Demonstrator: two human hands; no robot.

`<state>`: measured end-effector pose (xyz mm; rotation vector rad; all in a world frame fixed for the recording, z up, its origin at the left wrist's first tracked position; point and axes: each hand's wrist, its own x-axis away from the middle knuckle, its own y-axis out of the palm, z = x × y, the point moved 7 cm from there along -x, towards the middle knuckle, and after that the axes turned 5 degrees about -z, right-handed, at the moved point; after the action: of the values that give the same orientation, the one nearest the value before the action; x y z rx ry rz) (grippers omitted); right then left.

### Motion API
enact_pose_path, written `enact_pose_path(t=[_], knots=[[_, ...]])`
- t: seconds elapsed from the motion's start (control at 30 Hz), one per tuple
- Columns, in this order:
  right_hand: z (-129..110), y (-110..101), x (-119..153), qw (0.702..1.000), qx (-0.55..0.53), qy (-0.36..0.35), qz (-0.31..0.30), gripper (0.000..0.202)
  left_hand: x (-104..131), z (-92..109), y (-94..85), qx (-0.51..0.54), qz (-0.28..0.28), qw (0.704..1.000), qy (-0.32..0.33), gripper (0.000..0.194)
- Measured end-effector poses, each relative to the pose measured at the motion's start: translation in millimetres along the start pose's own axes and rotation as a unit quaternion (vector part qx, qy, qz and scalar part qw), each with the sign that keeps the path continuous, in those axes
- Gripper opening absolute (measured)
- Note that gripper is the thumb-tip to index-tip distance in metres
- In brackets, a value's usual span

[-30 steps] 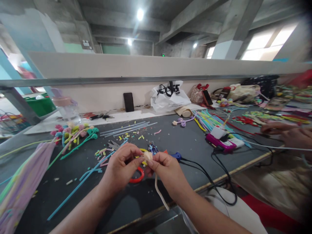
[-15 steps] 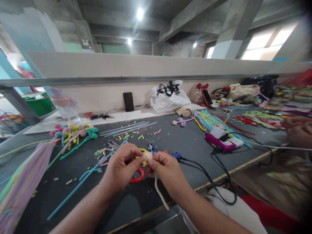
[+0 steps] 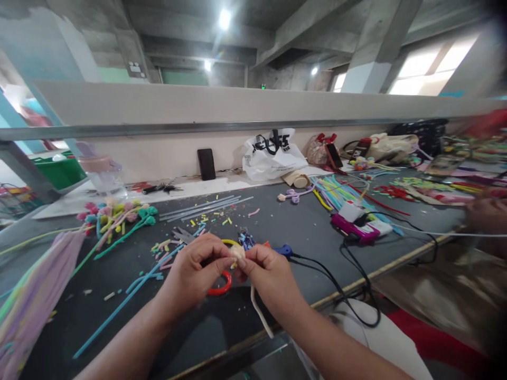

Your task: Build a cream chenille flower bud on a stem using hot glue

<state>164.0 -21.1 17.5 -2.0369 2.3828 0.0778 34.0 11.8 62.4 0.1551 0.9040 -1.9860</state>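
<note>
Between my two hands, a small cream fuzzy pipe-cleaner flower (image 3: 237, 252) is pinched above the table. Its pale stem (image 3: 260, 312) hangs down below my right hand. My left hand (image 3: 196, 272) grips the flower's left side with thumb and fingertips closed. On the other side, my right hand (image 3: 275, 282) pinches it with thumb and index finger. Scissors with a red handle (image 3: 224, 286) lie partly hidden under my left hand, their blades (image 3: 184, 235) showing beyond it. Just past my right hand is a blue-handled corded tool (image 3: 283, 250).
Cut pipe-cleaner bits (image 3: 160, 245) and a blue stem (image 3: 119, 316) lie on the left. Finished flowers (image 3: 148, 216) sit behind a pastel bundle (image 3: 51, 274). A magenta power strip (image 3: 344, 229), black cords and a white bag (image 3: 273, 158) are further right. A co-worker's hand (image 3: 485, 211) shows far right.
My hands stay pinched on the cream flower with only a slight shift of the fingers. The whole view has moved a little. The co-worker's hand at far right has moved.
</note>
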Motion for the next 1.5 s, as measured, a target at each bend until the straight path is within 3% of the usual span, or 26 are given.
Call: enact_pose_path(t=[0.3,0.53,0.77,1.5], knots=[[-3,-3,3,0.997,0.073,-0.018,0.022,0.016,5,3,5.7,-0.02,0.002,1.0,0.002,0.015],[-4,-3,2,0.994,0.097,-0.036,0.019,0.017,5,-5,3.1,0.021,0.021,0.999,-0.026,0.013],[0,-4,2,0.988,0.142,-0.053,0.021,0.017,4,5,-3.2,-0.023,0.062,0.998,0.016,0.009],[4,-5,1,0.975,0.21,-0.07,0.032,0.018,6,12,0.7,-0.117,0.059,0.99,0.056,0.009]])
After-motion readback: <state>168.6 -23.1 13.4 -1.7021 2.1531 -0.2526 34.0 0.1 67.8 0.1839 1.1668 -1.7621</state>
